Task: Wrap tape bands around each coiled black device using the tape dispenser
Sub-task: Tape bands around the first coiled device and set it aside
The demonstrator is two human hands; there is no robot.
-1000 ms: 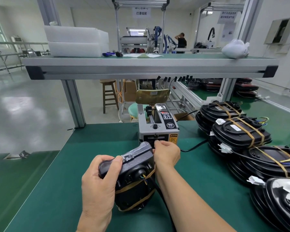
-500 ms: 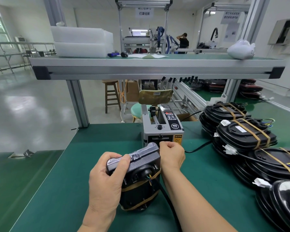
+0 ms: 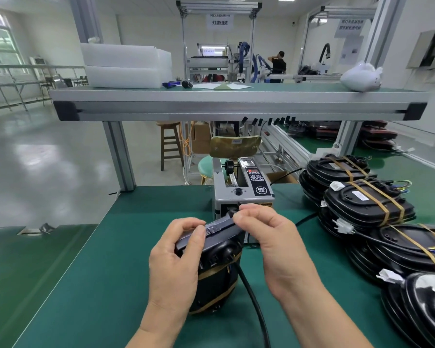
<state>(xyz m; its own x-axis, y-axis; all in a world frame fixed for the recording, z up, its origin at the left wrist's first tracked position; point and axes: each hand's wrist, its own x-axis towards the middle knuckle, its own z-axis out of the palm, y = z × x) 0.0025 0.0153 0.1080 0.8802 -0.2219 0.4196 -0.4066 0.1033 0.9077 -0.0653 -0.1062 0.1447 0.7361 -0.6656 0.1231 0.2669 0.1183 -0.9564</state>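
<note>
Green-topped workbench (image 3: 141, 247) bearing a tape dispenser (image 3: 242, 190), stacked banded black devices (image 3: 367, 204) and a black cable (image 3: 255, 305).

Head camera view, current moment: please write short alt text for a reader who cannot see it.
Two bare hands hold a black coiled device with tan tape bands upright on a green workbench; the left hand grips its side, the right hand pinches at its top, before a grey tape dispenser. Banded black devices are stacked at right.

A wooden stool (image 3: 170, 144) stands beyond the green workbench (image 3: 126, 247).
</note>
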